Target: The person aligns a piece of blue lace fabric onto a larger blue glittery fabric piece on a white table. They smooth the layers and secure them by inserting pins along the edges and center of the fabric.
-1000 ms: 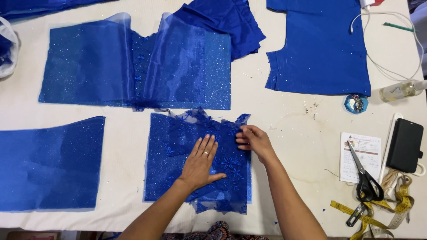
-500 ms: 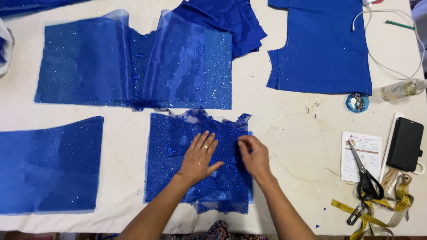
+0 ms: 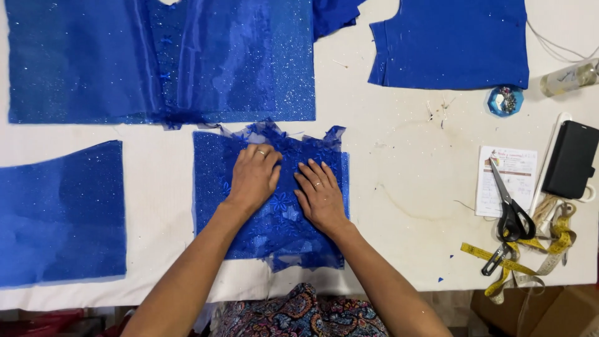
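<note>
Looking down from my head camera, I have both hands flat on a piece of blue floral lace fabric [image 3: 274, 206] that lies on the white table [image 3: 405, 162], right in front of me near the table's front edge. My left hand [image 3: 253, 178] rests palm down on the upper middle of the piece, fingers together and stretched out, gripping nothing; a ring shows on one finger. My right hand [image 3: 319, 196] lies just beside it, also palm down with the fingers spread a little, pressing on the fabric and grasping nothing. The two hands are close but not touching. The lace's top edge is frayed and ruffled.

Above the lace, almost touching its top edge, lies a large sparkly blue panel [image 3: 162, 59] with a sheer fold down its middle. To my left, apart from the lace, lies another glittery blue piece [image 3: 62, 212]. At the upper right is a plain blue cut piece [image 3: 452, 40], and just below its corner sits a small round blue pin holder [image 3: 505, 100]. On the far right, black-handled scissors [image 3: 508, 209] lie across a printed paper card [image 3: 505, 181], beside a black wallet-like case [image 3: 571, 159], with a yellow measuring tape [image 3: 524, 262] coiled near the front edge.
</note>
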